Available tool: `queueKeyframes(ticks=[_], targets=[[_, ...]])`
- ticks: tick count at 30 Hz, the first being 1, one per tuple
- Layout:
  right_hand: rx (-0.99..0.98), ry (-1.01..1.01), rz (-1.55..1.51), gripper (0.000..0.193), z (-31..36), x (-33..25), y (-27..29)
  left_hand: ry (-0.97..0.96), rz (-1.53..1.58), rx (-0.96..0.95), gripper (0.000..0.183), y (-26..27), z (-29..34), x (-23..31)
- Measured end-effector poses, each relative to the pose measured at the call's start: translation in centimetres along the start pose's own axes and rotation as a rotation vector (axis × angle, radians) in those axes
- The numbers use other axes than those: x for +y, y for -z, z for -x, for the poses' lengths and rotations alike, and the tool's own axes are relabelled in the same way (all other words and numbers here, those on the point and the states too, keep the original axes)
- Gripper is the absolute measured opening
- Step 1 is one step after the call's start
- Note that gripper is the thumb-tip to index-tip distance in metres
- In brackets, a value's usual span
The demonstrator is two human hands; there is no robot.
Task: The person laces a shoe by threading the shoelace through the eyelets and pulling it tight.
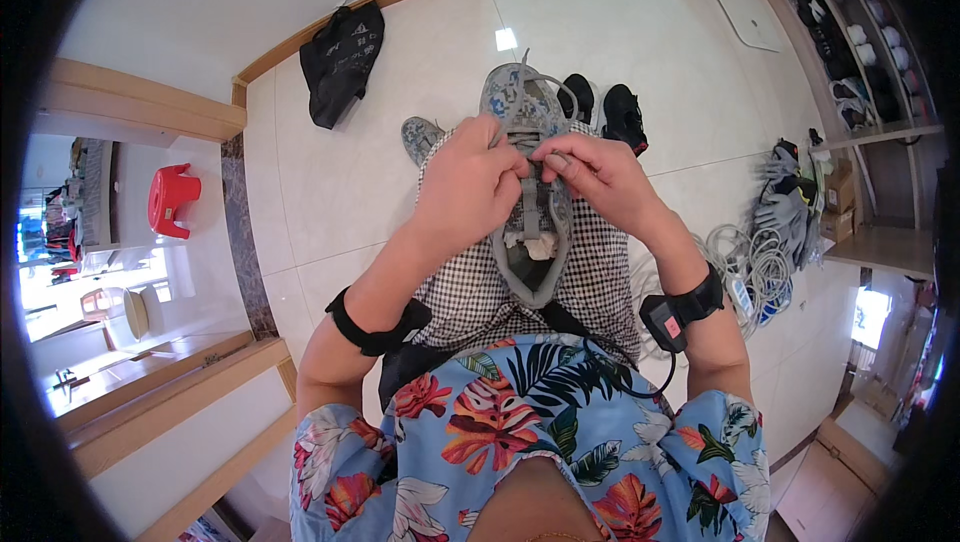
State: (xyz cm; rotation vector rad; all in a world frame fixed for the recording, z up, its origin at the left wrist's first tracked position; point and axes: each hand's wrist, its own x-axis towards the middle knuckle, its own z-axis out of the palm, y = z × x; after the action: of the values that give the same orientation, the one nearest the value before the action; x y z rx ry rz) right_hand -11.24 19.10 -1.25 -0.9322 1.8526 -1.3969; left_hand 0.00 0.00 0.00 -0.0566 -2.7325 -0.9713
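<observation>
A grey-blue camouflage sneaker (520, 92) lies lengthwise on my lap, its toe pointing away and its collar (530, 292) toward me. Something pale and crumpled (540, 244) sits inside its opening. My left hand (465, 187) is closed over the left side of the lacing, fingertips pinched. From the other side my right hand (605, 177) pinches at the same spot, thumb against fingers. Between them is the grey shoelace (553, 82), which loops loosely over the toe. The lace at the fingertips is mostly hidden. Checkered cloth (595, 282) covers my legs under the sneaker.
A similar camouflage shoe (421, 139) shows at the left on the tiled floor. Black shoes (624, 117) stand beyond my knees. A black bag (341, 62) lies by the wall, a red stool (174, 200) farther left. Coiled cables (750, 272) and a shoe rack (860, 42) are at right.
</observation>
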Motion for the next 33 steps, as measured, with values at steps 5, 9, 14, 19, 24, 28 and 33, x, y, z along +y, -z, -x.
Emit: queueKeyframes(ticks=[5,9,14,19,24,28,33], targets=[[0.207,0.126,-0.205,0.017,0.9,0.5,0.2,0.051,0.071,0.063,0.016,-0.5,1.2,0.8],[0.319,0.454,0.320,0.015,0.6,0.9,1.7,0.126,0.152,0.067,0.020,-0.7,1.6,0.9],[0.204,0.287,0.434,0.014,1.7,0.1,1.9,0.144,0.167,0.064,0.025,-1.2,1.4,0.8],[0.169,0.435,0.558,0.017,1.9,0.1,2.0,0.170,0.166,0.061,0.028,-1.4,1.3,1.0],[0.178,0.464,0.579,0.019,1.9,-0.3,1.9,0.149,0.166,0.075,0.028,-1.6,1.3,1.0],[0.164,0.452,0.653,0.020,2.2,-0.9,2.1,0.136,0.155,0.093,0.028,-1.8,1.4,1.0],[0.195,0.466,0.681,0.018,2.1,-1.0,1.7,0.153,0.155,0.083,0.030,-1.8,1.3,1.2]])
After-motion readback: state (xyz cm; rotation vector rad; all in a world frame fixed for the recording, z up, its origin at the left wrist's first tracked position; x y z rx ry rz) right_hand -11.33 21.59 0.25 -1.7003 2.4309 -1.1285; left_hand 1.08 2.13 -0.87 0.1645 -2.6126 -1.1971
